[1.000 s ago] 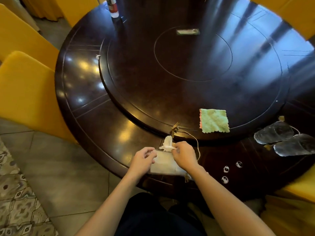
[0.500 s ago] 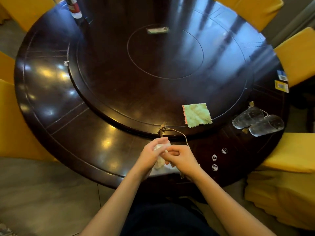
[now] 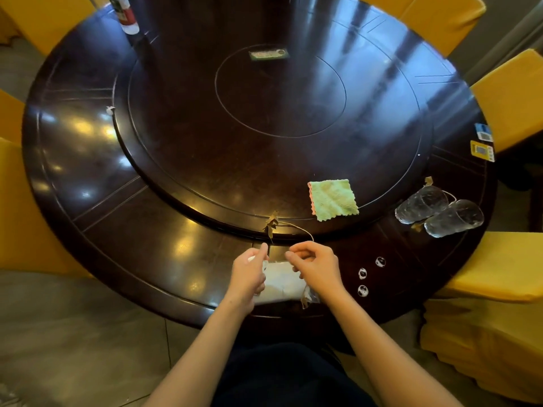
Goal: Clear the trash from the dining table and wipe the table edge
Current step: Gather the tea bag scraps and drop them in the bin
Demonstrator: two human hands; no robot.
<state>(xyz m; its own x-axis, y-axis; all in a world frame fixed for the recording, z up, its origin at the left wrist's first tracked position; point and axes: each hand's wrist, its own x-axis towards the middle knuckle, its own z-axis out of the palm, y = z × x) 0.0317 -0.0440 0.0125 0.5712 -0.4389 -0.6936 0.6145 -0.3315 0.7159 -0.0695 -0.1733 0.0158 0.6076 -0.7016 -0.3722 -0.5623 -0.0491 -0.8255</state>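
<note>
At the near edge of the dark round table (image 3: 147, 230) lies a flat white napkin (image 3: 283, 284), with a brown leaf scrap (image 3: 304, 301) at its near right corner. My left hand (image 3: 249, 274) is closed around a small crumpled white tissue (image 3: 253, 257) at the napkin's left end. Over the napkin's right end my right hand (image 3: 317, 268) hovers with loosely curled fingers and nothing seen in it. A dry leaf on a thin string (image 3: 271, 223) lies just beyond both hands. A green cloth (image 3: 333, 199) rests on the turntable (image 3: 205, 142).
Two glasses (image 3: 437, 211) lie on their sides at the right, with leaf bits beside them. Three small round caps (image 3: 363, 282) sit right of my hands. A bottle (image 3: 125, 13), a small packet (image 3: 269, 54) and a white scrap (image 3: 110, 110) lie farther off. Yellow chairs (image 3: 499, 265) ring the table.
My hands were pressed together on the crumpled tissue; they have now parted. The left keeps the tissue and the flat napkin shows between them. My view shifted slightly.
</note>
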